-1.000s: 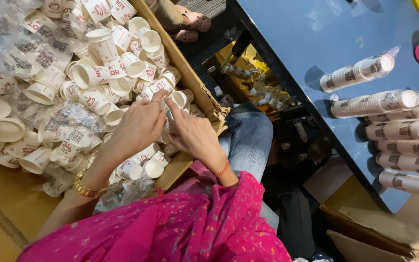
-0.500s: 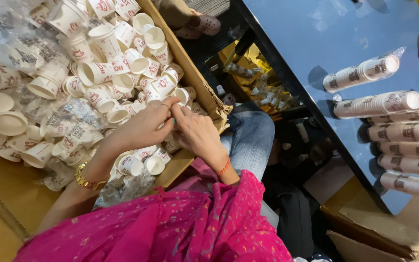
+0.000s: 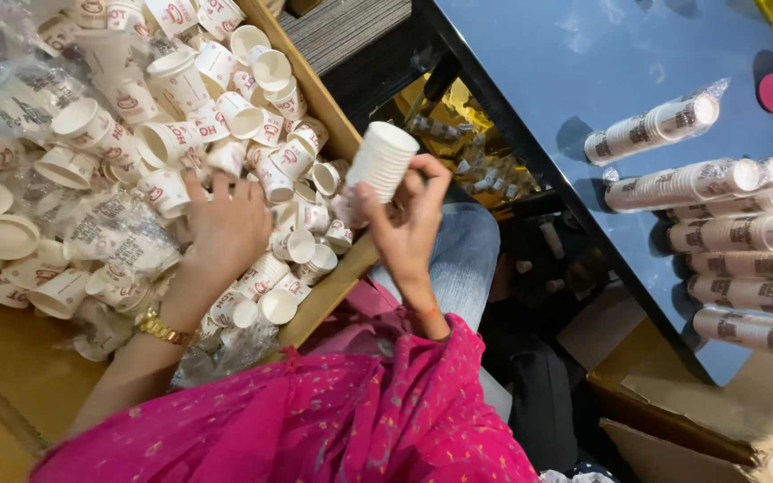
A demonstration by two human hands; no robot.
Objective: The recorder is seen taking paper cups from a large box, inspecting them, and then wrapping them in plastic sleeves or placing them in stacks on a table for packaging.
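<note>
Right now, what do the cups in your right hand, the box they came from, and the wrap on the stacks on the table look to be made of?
Cups in the right hand: likely paper, matte white, with thin rolled rims, nested tightly.
Box: corrugated cardboard by the look, dull brown with a raw edge.
Wrap on the table stacks: thin clear plastic film, glossy and crinkled at the twisted end.

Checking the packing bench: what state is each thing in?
Right hand: holds a nested stack of cups.
Left hand: flat on loose cups.
Cardboard box: open, full.
Wrapped cup sleeves: sealed, lying on the blue table.
</note>
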